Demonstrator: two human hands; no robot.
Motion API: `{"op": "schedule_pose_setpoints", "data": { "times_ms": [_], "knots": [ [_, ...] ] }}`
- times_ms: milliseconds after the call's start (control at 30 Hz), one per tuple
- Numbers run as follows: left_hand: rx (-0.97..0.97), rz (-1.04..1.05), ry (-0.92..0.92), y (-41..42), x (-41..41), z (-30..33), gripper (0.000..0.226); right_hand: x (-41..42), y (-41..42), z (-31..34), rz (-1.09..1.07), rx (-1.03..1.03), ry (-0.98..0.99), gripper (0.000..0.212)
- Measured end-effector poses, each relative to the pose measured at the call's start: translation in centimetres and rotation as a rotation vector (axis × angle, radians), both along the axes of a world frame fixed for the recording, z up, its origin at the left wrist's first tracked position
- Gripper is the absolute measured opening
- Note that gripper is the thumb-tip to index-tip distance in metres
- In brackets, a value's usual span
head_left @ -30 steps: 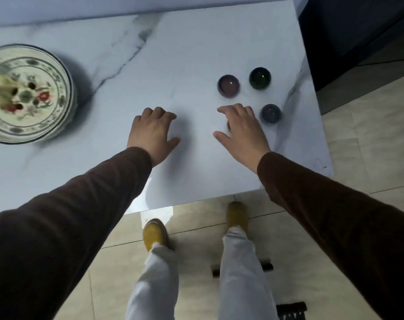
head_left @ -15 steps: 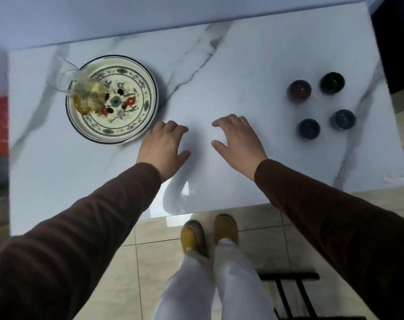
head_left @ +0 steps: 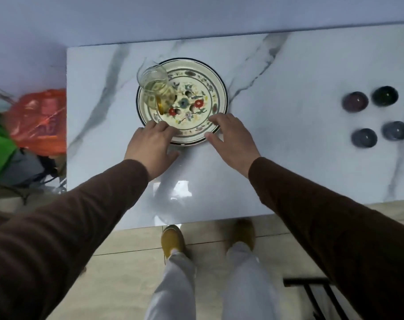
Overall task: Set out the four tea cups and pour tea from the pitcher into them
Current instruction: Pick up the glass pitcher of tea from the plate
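Note:
A glass pitcher (head_left: pixel 155 88) of pale yellow tea stands on the left part of a round floral tray (head_left: pixel 210 88) in the middle of the white marble table (head_left: pixel 288 158). My left hand (head_left: pixel 151 144) and my right hand (head_left: pixel 233 137) hover open at the tray's near rim, fingers over its edge, holding nothing. Far to the right several small dark tea cups sit in a cluster: a purple cup (head_left: pixel 355 102), a green cup (head_left: pixel 385 96), and two blue-grey cups (head_left: pixel 364 138) (head_left: pixel 396 130).
An orange plastic bag (head_left: pixel 42 121) and a green object (head_left: pixel 0 146) lie off the table's left edge. A pale wall runs behind the table. A black stool frame (head_left: pixel 311 296) stands on the tiled floor at the lower right, by my feet.
My view has swung left, bringing the tray to the centre and the cups to the far right. Both hands have moved from the bare tabletop to the tray's near rim.

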State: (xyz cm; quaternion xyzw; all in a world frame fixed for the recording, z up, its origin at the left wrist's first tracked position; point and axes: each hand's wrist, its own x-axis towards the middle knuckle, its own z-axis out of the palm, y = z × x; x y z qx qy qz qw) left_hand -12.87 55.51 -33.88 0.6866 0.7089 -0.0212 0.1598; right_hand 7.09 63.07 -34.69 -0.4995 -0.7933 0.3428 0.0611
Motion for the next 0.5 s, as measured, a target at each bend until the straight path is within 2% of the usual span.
{"op": "schedule_pose_setpoints", "data": {
  "times_ms": [233, 500],
  "knots": [
    [-0.019, 0.026, 0.023, 1.4, -6.3, -0.7, 0.039, -6.2, 0.3, -0.9, -0.077, -0.062, 0.127, 0.036],
    [0.002, 0.075, 0.048, 4.9, -9.8, -2.1, 0.035, -11.8, 1.9, -2.6, -0.242, -0.259, 0.315, 0.035]
  ]
}}
